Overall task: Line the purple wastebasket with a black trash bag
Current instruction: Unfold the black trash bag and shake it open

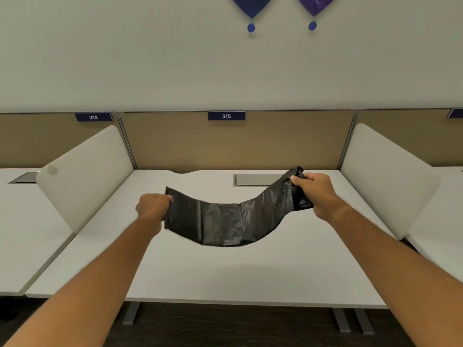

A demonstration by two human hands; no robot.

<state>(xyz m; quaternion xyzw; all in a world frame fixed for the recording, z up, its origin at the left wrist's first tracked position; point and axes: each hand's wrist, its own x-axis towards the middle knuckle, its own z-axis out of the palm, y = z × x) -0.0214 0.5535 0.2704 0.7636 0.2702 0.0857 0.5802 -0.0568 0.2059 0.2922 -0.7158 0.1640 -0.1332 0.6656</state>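
A black trash bag (225, 221) hangs in the air between both hands above a white bench (225, 271), still folded into a flat strip that sags in the middle, with its lowest edge close over the benchtop; whether it brushes the surface cannot be told. The left hand (152, 209) clamps the squared, neatly folded end, its fingers (169, 197) closed tight over the edge of the plastic, while the right hand (315, 194) grips the opposite end higher up and further away, fingers (298, 181) curled shut around a crumpled bunch of film. Holding the two ends apart like this appears meant to draw the strip out to its full length, so the folds can be shaken loose and the mouth found. The right end is already rumpled, which suggests that is the side where the layers may separate most easily. The slack in the middle says the pull is gentle, sensible with thin film that can stretch or tear. The purple wastebasket is nowhere in view, so the lining itself has not begun; this looks like an early step, unfolding the bag. Behind the hands, a tan partition (235, 144) carries a number plate (226, 116) reading 215, and a grey cable hatch (255, 179) sits recessed in the bench.
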